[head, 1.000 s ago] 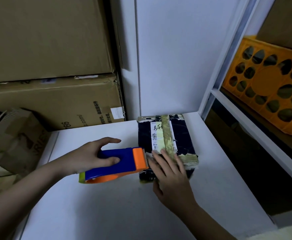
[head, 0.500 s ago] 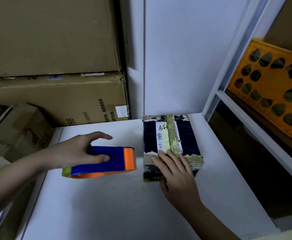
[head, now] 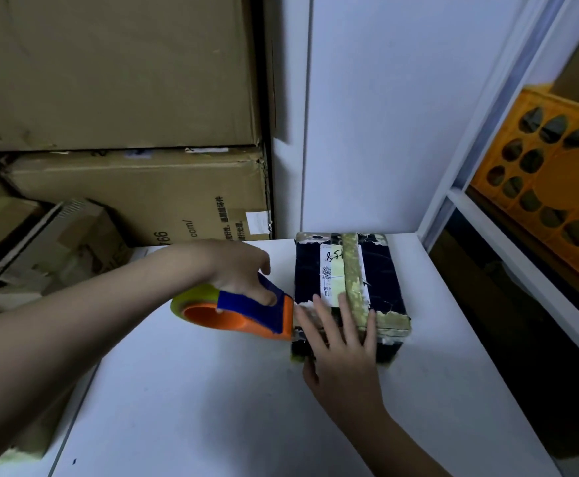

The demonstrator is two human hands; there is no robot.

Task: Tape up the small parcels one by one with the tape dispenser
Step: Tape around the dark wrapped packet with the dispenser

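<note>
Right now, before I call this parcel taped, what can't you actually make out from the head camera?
- Near face of the parcel: the right hand lies over it, so any tape there is hidden.
- Cutter edge of the tape dispenser: where it meets the parcel is blurred and partly behind the right hand's fingers.
- Printed label: text too small to read.
- Left hand: its palm side on the dispenser is hidden.

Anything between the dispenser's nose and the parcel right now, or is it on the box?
Nothing lies between them. In the head view the tape dispenser, gripped by the left hand, meets the parcel at its near-left edge, beside the right hand pressing flat there.
</note>
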